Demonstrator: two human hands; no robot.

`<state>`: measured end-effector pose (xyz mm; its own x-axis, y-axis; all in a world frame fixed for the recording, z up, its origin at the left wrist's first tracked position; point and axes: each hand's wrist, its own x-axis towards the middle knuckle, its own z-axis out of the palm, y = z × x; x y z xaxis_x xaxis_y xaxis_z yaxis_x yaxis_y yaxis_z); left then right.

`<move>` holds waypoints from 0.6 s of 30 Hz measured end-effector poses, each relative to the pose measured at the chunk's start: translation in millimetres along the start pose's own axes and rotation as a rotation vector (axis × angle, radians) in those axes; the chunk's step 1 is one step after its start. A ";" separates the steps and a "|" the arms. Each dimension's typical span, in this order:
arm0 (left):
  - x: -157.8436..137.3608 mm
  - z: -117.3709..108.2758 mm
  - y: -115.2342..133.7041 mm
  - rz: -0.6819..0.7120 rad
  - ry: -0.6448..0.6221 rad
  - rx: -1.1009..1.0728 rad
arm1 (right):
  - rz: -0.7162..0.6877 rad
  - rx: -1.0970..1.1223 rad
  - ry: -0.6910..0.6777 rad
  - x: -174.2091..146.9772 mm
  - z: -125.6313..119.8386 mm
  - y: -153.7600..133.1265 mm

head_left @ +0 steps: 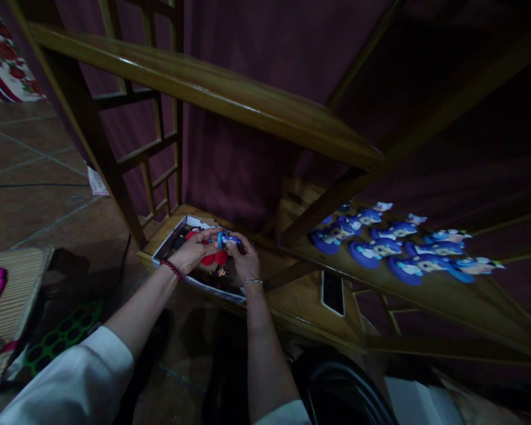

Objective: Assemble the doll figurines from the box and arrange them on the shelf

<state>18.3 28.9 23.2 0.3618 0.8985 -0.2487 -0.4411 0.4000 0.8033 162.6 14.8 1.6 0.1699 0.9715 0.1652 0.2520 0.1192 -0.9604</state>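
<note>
"Left hand (193,252) and right hand (246,261) — are they together?"
"Close together, fingers clamped on one small blue figurine (232,240), above a shallow white-rimmed box (234,297) on the polished wooden shelf (292,301)."
"Its shape and lie?"
"Rounded; long axis crosswise between the hands — flat pale-blue end leftward, darker end rightward."

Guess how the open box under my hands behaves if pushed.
The open box may flex; its white sides look thin. It'd probably slide, not tip, lying low on the wooden shelf. Red pieces inside could shift, with gaps around them.
</note>
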 end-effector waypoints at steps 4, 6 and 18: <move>0.9 -1.6 -2.6 0.005 -0.005 0.000 | 0.017 -0.015 0.007 -0.3 -0.5 -1.3; 1.8 -2.5 -4.4 0.021 -0.007 -0.003 | 0.013 -0.016 0.014 -0.7 -0.3 -2.1; 2.4 -2.2 -7.6 0.112 -0.020 0.111 | 0.028 -0.038 0.062 0.3 2.7 -0.6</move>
<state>20.7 28.4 15.3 0.3318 0.9323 -0.1441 -0.3869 0.2738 0.8805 160.0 15.6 1.6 0.2362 0.9596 0.1530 0.2817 0.0831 -0.9559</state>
